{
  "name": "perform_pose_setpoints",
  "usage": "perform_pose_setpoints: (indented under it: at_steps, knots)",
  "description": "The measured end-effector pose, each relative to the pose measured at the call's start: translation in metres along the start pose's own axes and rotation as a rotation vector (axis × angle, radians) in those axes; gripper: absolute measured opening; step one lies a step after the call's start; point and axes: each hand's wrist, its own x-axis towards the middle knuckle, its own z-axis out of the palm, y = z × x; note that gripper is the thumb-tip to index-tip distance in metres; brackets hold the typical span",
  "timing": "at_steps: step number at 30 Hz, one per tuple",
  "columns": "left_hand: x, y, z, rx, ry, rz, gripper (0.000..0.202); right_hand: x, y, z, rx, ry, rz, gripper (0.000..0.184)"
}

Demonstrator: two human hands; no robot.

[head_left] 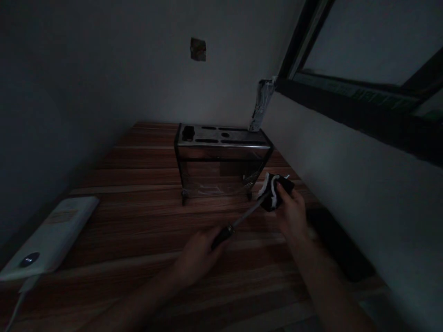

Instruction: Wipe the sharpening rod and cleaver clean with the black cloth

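My left hand (199, 253) is closed round the black handle of a tool with a long, narrow metal shaft (247, 213). In this dim light I cannot tell whether it is a knife or a sharpening steel. The shaft slants up to the right into a black cloth with white edging (272, 196). My right hand (291, 210) grips this cloth, folded around the far part of the shaft. A small bright tip pokes out past the cloth. Behind the cloth stands a knife stand (223, 138) with a slotted metal top and clear sides.
Striped wooden tabletop (138, 221) lies under everything. A white power bank (51, 235) with a cable is at left. A dark flat object (339, 244) lies along the right wall. Plastic-wrapped piece (260, 106) rises behind the stand, below a dark window frame (360, 115).
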Motion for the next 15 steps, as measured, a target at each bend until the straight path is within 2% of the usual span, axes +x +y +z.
perform_pose_setpoints:
  at_steps: [9,15]
  knots:
    - [-0.001,0.005,-0.003,0.036,-0.027,0.019,0.019,0.014,-0.015,-0.006,0.039,0.057,-0.117,0.023]
    - [-0.002,0.0,0.0,0.075,-0.032,0.033,0.02,0.02,-0.014,-0.011,0.052,0.097,-0.15,0.024]
